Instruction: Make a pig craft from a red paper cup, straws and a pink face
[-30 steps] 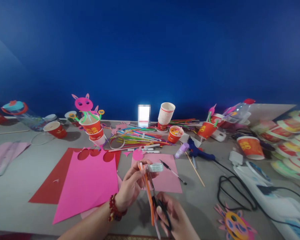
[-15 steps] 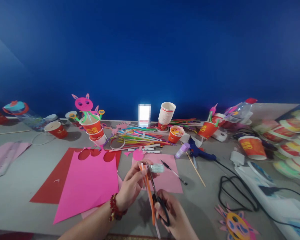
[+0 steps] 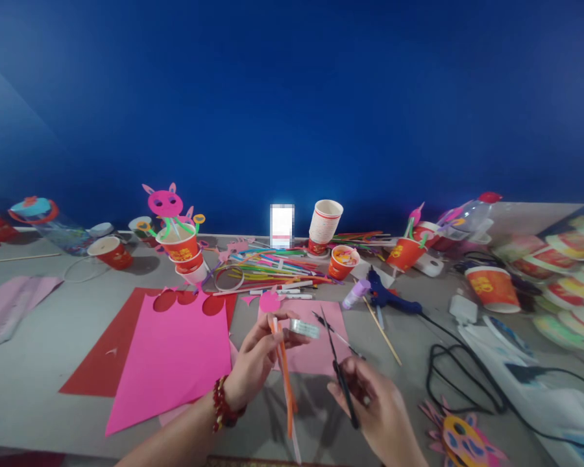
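- Head view: the left hand [image 3: 255,360] pinches orange paper strips [image 3: 286,383] and a tape roll [image 3: 304,328] at the bottom middle.
- The right hand [image 3: 379,415] grips closed black scissors [image 3: 339,370], off to the strips' right.
- The strips look cut; taping seems left.

the scissors [image 3: 339,363] handles are buried in the right hand [image 3: 377,412], whose wrist runs off the bottom edge at 5 o'clock. the orange strip [image 3: 286,383] leaves the frame at 6 o'clock. at 12 o'clock on the bench [image 3: 39,363], a white box [image 3: 281,226] is blurred out. cup [image 3: 494,287] print is too small to read.
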`<control>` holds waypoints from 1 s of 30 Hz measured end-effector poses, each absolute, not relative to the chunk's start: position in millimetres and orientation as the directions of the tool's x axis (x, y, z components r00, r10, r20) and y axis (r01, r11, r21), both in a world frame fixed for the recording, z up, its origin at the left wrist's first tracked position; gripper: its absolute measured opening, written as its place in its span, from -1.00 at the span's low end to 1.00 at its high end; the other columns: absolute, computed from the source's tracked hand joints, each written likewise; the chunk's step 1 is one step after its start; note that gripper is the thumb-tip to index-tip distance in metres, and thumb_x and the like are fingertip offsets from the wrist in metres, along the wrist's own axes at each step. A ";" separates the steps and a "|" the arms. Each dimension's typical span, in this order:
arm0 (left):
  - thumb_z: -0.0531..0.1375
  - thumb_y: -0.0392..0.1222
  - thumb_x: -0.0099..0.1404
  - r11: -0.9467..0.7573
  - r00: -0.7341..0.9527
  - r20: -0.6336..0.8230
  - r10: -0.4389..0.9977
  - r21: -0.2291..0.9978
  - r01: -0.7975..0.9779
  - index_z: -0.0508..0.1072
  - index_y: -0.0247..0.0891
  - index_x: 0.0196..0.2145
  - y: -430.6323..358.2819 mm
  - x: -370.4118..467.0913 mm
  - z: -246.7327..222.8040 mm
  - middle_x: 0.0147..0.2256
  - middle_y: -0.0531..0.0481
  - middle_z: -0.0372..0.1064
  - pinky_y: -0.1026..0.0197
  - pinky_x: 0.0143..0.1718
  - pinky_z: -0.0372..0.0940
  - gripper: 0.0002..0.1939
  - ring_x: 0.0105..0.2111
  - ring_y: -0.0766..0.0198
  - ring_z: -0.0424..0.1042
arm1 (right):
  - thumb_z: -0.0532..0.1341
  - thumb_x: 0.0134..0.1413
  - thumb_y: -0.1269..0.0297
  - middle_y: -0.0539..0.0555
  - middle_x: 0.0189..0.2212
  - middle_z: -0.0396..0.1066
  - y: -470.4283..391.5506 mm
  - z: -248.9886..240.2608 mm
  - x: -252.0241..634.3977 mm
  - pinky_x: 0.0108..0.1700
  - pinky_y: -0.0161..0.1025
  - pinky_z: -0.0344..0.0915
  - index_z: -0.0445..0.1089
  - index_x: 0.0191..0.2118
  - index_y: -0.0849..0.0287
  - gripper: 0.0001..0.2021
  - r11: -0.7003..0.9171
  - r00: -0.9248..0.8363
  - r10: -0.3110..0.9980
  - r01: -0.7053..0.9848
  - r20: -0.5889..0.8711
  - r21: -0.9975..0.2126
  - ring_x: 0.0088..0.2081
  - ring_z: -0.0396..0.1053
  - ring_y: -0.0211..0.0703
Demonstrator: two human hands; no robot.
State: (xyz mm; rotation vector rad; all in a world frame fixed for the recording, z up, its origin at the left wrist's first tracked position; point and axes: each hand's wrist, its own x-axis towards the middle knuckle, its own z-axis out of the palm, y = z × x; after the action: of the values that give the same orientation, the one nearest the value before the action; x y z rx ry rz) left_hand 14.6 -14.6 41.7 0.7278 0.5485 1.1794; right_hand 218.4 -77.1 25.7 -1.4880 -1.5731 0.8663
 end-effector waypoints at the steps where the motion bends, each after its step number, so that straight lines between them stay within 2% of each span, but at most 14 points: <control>1: 0.27 -0.18 0.27 0.186 0.295 0.005 0.956 0.763 -0.619 0.52 -0.19 -0.21 -14.5 13.3 42.0 -0.02 -0.08 0.45 -0.06 0.01 0.36 -0.87 -0.19 0.08 0.55 | 0.26 0.13 -0.08 -0.05 -0.60 0.30 -77.0 23.8 224.8 -0.52 -0.36 0.25 0.24 -0.46 0.11 -0.62 0.094 0.006 0.993 0.565 0.117 -0.820 -0.58 0.28 -0.24; 3: 0.24 -0.20 0.29 0.151 0.280 0.030 0.959 0.786 -0.600 0.50 -0.18 -0.24 -14.8 11.1 42.3 0.01 -0.08 0.42 -0.02 -0.03 0.38 -0.92 -0.18 0.10 0.54 | 0.26 0.14 -0.04 -0.08 -0.64 0.31 -78.8 17.9 235.1 -0.56 -0.36 0.22 0.23 -0.46 0.08 -0.65 0.119 0.000 0.985 0.727 0.174 -0.676 -0.62 0.32 -0.22; 6: 0.22 -0.20 0.30 0.107 0.270 0.067 0.960 0.808 -0.580 0.47 -0.19 -0.26 -16.1 9.2 42.6 0.02 -0.10 0.41 0.02 -0.10 0.38 -0.94 -0.20 0.11 0.52 | 0.24 0.13 0.07 -0.08 -0.63 0.39 -83.2 8.6 244.9 -0.62 -0.35 0.20 0.26 -0.38 0.06 -0.78 0.149 -0.031 0.969 0.862 0.243 -0.485 -0.65 0.41 -0.16; 10: 0.20 -0.21 0.32 0.086 0.304 0.113 0.946 0.815 -0.572 0.46 -0.22 -0.26 -17.6 8.9 43.8 0.01 -0.11 0.41 0.06 -0.14 0.36 -0.94 -0.26 0.15 0.51 | 0.17 0.09 0.32 0.04 -0.38 0.53 -83.0 6.2 252.0 -0.59 -0.31 0.28 0.31 -0.29 0.06 -0.95 0.170 -0.101 0.968 0.938 0.230 -0.302 -0.54 0.53 -0.08; 12: 0.20 -0.21 0.32 0.097 0.323 0.115 0.939 0.815 -0.571 0.45 -0.22 -0.27 -17.6 8.8 44.2 0.01 -0.12 0.42 0.08 -0.17 0.36 -0.95 -0.28 0.17 0.51 | 0.15 0.05 0.40 0.09 -0.30 0.54 -79.6 11.1 254.5 -0.49 -0.29 0.37 0.33 -0.29 0.08 -0.90 0.197 -0.144 0.972 0.932 0.188 -0.304 -0.44 0.56 -0.07; 14: 0.22 -0.21 0.30 0.117 0.340 0.108 0.934 0.808 -0.578 0.44 -0.23 -0.29 -17.4 8.6 43.8 0.01 -0.14 0.42 0.09 -0.20 0.36 -0.95 -0.28 0.17 0.49 | 0.18 -0.01 0.44 0.09 -0.30 0.53 -75.5 20.9 256.2 -0.41 -0.27 0.41 0.35 -0.33 0.09 -0.88 0.231 -0.206 0.973 0.910 0.108 -0.345 -0.39 0.56 -0.06; 16: 0.22 -0.23 0.29 0.151 0.355 0.086 0.931 0.795 -0.588 0.43 -0.24 -0.30 -17.0 8.5 42.8 0.00 -0.16 0.43 0.09 -0.21 0.37 -0.95 -0.27 0.18 0.47 | 0.21 -0.03 0.44 0.06 -0.35 0.52 -71.6 36.2 255.6 -0.39 -0.26 0.40 0.36 -0.36 0.09 -0.90 0.254 -0.265 0.964 0.881 0.028 -0.399 -0.42 0.52 -0.09; 18: 0.23 -0.25 0.27 0.191 0.371 0.058 0.927 0.777 -0.600 0.43 -0.25 -0.31 -16.5 9.0 42.0 -0.01 -0.18 0.44 0.11 -0.22 0.38 -0.95 -0.28 0.19 0.47 | 0.22 0.06 0.39 0.02 -0.37 0.51 -67.5 55.0 250.3 -0.38 -0.29 0.39 0.38 -0.28 0.08 -0.91 0.274 -0.307 0.952 0.835 0.008 -0.477 -0.46 0.47 -0.15; 19: 0.23 -0.25 0.26 0.210 0.378 0.044 0.925 0.769 -0.603 0.43 -0.26 -0.31 -16.1 9.4 41.7 -0.01 -0.19 0.44 0.12 -0.22 0.38 -0.95 -0.29 0.20 0.47 | 0.20 0.13 0.37 0.03 -0.35 0.52 -65.0 64.6 245.6 -0.37 -0.29 0.39 0.38 -0.20 0.08 -0.89 0.276 -0.300 0.953 0.805 0.040 -0.525 -0.45 0.46 -0.16; 21: 0.25 -0.25 0.24 0.226 0.389 0.035 0.921 0.764 -0.604 0.42 -0.27 -0.32 -15.2 10.1 41.3 -0.03 -0.19 0.45 0.14 -0.24 0.38 -0.93 -0.29 0.20 0.47 | 0.17 0.22 0.32 0.11 -0.19 0.52 -58.2 81.2 233.1 -0.20 -0.25 0.43 0.33 0.01 0.08 -0.75 0.340 -0.298 0.939 0.721 0.173 -0.603 -0.27 0.50 -0.11; 24: 0.25 -0.21 0.25 0.173 0.374 0.067 0.925 0.803 -0.571 0.42 -0.27 -0.28 -13.9 9.1 40.5 -0.01 -0.17 0.44 0.15 -0.24 0.37 -0.90 -0.30 0.21 0.47 | 0.15 0.25 0.41 0.17 0.05 0.43 -44.2 94.0 213.0 0.04 -0.12 0.39 0.24 0.18 0.02 -0.59 0.492 -0.418 0.867 0.628 0.272 -0.603 0.04 0.42 0.00; 27: 0.21 -0.19 0.32 0.001 0.337 0.165 0.927 0.897 -0.443 0.42 -0.26 -0.27 -14.0 4.9 39.4 0.05 -0.17 0.39 0.14 -0.18 0.33 -0.91 -0.27 0.22 0.44 | 0.12 0.19 0.55 0.15 0.05 0.43 -30.4 91.5 200.6 0.07 -0.07 0.38 0.28 0.14 0.01 -0.55 0.575 -0.513 0.809 0.592 0.287 -0.565 0.08 0.39 0.02; 30: 0.18 -0.16 0.37 -0.155 0.323 0.258 0.911 0.937 -0.313 0.38 -0.25 -0.30 -15.6 1.3 39.6 0.08 -0.21 0.36 0.13 -0.15 0.30 -0.88 -0.25 0.21 0.42 | 0.13 0.11 0.58 0.17 0.01 0.45 -21.7 80.7 198.3 0.02 -0.05 0.41 0.30 0.09 0.06 -0.55 0.622 -0.549 0.774 0.565 0.316 -0.541 0.04 0.41 0.06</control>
State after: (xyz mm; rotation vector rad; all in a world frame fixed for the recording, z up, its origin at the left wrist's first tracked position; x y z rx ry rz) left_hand 1.3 -15.6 39.6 1.2963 0.6239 1.2012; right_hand 198.3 -21.7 80.7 -1.0497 -2.3135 0.5177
